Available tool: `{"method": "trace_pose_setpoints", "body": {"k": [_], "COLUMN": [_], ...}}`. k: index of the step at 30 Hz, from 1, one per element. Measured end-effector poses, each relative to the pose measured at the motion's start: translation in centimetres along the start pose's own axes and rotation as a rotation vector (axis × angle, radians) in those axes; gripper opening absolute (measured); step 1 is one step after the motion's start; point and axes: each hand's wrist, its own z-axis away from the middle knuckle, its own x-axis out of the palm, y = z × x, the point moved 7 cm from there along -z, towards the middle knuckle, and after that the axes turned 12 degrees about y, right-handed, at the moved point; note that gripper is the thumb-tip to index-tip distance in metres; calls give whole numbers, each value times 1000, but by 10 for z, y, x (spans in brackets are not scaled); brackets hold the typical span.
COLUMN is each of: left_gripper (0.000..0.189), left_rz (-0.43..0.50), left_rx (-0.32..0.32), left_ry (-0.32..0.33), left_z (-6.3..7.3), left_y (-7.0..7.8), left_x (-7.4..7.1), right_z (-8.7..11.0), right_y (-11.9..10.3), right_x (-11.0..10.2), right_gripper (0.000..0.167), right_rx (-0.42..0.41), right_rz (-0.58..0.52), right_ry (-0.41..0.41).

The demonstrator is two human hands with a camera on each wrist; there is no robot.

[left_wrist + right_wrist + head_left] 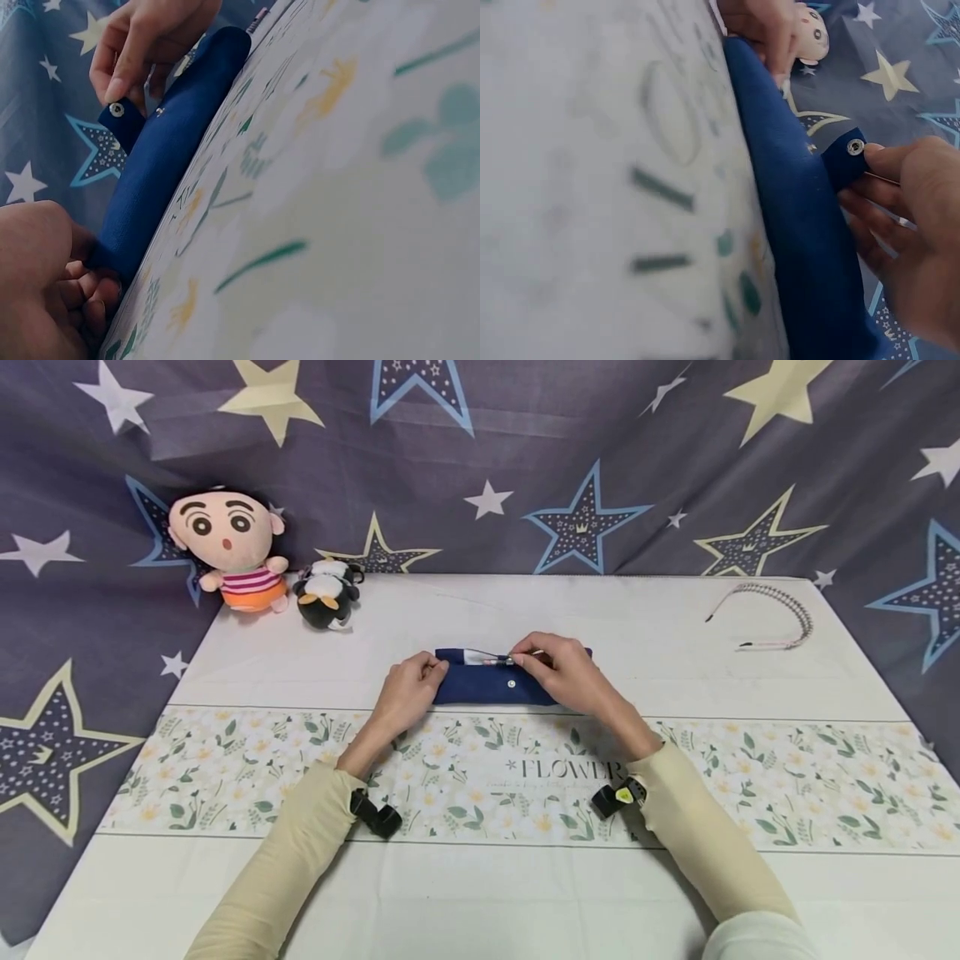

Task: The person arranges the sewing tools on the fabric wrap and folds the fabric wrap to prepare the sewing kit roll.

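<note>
A dark blue fabric pouch [480,687] lies lengthwise at the middle of the table, its upper edge partly open over a white lining. On its front sits a small round metal snap [512,683]. My left hand [403,693] grips the pouch's left end between thumb and curled fingers. With thumb and fingertips, my right hand [566,670] pinches the short blue strap [842,161] at the top edge; a metal snap stud [856,147] shows on that strap in the right wrist view. The strap stands raised, apart from the snap on the front.
A plush doll [232,547] in a striped shirt and a black-and-white plush toy [326,595] sit at the back left. A braided headband [797,610] lies at the back right. A floral printed strip [300,777] crosses the white table, with a star-patterned curtain [480,452] behind.
</note>
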Motion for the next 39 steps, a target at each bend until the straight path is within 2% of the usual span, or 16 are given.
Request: {"method": "trace_pose_setpoints", "body": {"k": [9,14,22,34,39], "left_gripper": [26,26,26,25,25], "left_rz": [1,-3,-17,-10,-3], "left_rx": [-5,-3,3,-3,-5], "left_ry": [3,-1,2,-13,-9], "left_z": [0,0,-1,0,-1], "left_y": [-1,-1,0,-1,-2], "left_x": [1,1,0,1,1], "right_z": [12,16,24,33,37], "right_y": [-16,-20,-23,-21,-23], "right_x": [4,7,10,12,13], "right_gripper": [10,7,7,8,5], "right_rx": [-285,-400,-484,-572,-611], "right_rz": [95,123,241,268,340], "right_ry": [-8,-6,-12,8,-1]}}
